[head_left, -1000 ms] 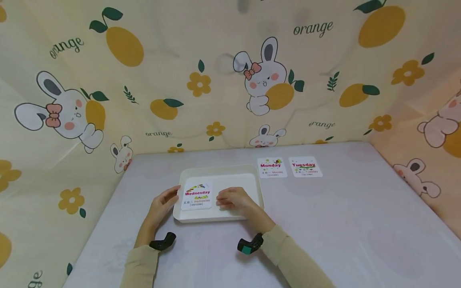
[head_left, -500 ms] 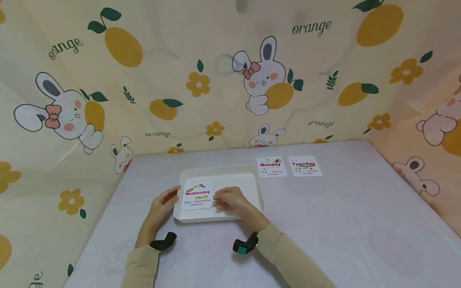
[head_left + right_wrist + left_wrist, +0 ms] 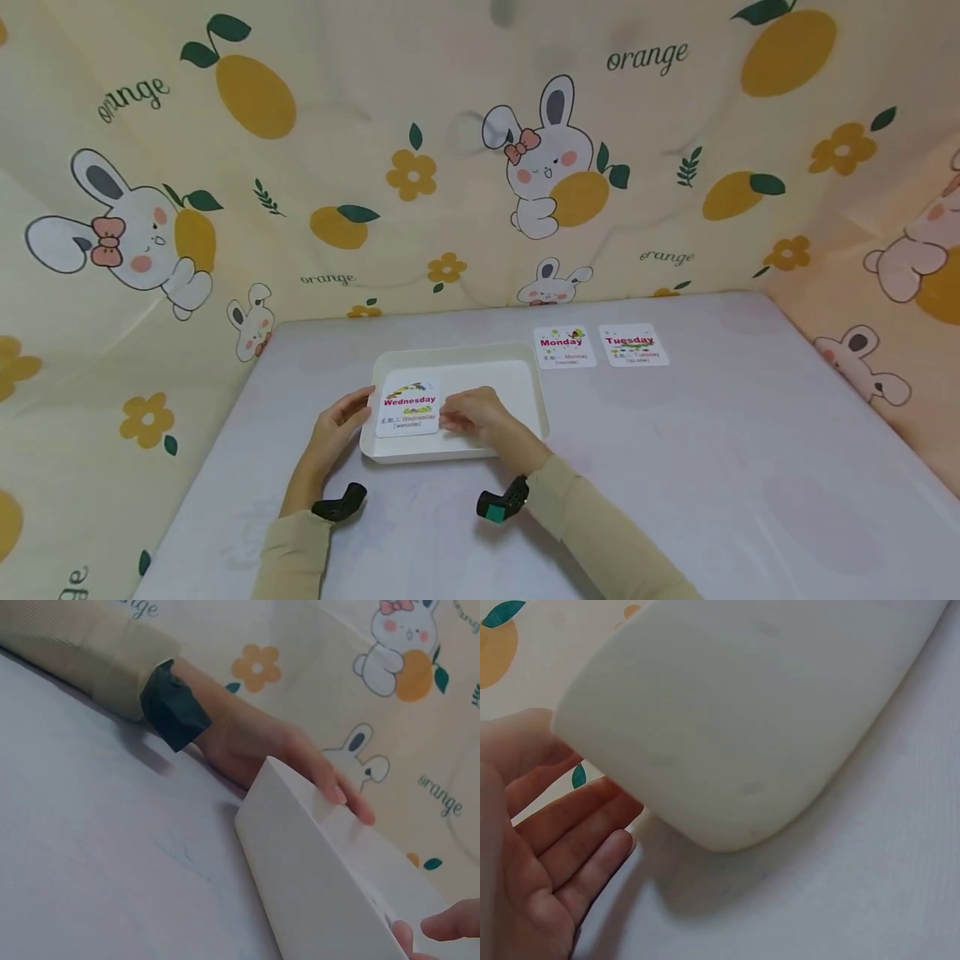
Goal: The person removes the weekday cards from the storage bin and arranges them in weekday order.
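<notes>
A white card printed "Wednesday" (image 3: pixel 408 408) lies in the left part of a shallow white tray (image 3: pixel 517 354). My left hand (image 3: pixel 339 427) rests at the tray's left side, its fingers extended. In the left wrist view, the fingers of that left hand (image 3: pixel 562 855) reach against the tray's outer wall (image 3: pixel 727 727). My right hand (image 3: pixel 476 412) is over the tray with bent fingers, its tips at the card's right edge. Two fingertips (image 3: pixel 454 921) show apart in the right wrist view; contact with the card is hard to see.
Behind the tray's right end lie a "Monday" card (image 3: pixel 565 347) and a "Tuesday" card (image 3: pixel 633 346), side by side on the pale table (image 3: pixel 712 467). A curtain (image 3: pixel 450 100) with rabbits and oranges hangs around the table's back and sides.
My right hand has moved a little left, from the tray's middle to the Wednesday card's right edge. The left hand, tray and cards stay in place.
</notes>
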`<state>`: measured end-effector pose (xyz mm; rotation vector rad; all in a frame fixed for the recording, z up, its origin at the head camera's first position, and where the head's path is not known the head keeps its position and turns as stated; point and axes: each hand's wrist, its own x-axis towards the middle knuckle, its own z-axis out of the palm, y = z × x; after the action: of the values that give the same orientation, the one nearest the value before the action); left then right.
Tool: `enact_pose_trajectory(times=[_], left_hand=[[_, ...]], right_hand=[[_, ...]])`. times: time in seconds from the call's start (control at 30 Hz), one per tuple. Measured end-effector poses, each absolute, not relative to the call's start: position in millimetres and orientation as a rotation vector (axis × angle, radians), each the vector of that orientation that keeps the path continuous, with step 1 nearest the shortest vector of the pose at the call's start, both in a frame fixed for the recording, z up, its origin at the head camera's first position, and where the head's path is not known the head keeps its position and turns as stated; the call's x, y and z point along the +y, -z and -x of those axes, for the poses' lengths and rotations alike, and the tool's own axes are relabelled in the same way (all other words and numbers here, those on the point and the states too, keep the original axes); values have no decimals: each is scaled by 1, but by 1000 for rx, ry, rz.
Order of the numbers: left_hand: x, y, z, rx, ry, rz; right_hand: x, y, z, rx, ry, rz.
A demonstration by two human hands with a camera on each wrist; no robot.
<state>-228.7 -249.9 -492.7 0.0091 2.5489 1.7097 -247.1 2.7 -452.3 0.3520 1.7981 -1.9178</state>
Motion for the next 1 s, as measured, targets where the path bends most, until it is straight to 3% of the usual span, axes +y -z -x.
enact_pose_trajectory(times=[1.0], left_hand=[[-252,492,228,2539,-1767,-85]], right_hand=[[-13,462,251,2042,1847,-294]])
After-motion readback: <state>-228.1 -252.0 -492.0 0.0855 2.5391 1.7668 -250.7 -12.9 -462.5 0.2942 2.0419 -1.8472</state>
